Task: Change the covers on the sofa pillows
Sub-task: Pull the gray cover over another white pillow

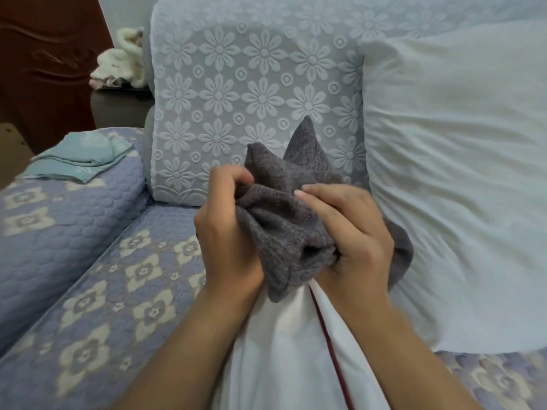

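Observation:
A grey knitted pillow cover (284, 220) is bunched up over the end of a white pillow (278, 350) with a dark red seam line, which lies in front of me. My left hand (228, 229) grips the bunched cover on its left side, fingers curled into the fabric. On the right side my right hand (352, 235) grips the cover too, thumb on top. Two corners of the cover stick up behind my hands. A bare white pillow (455, 173) leans against the sofa back on the right.
A pale blue flower-patterned back cushion (251, 93) stands behind my hands. Folded teal cloth (80, 158) lies on the quilted lilac armrest (59, 232) at left. The sofa seat (127, 291) has a flower quilt. A side table at back left holds a cream fluffy bundle (121, 63).

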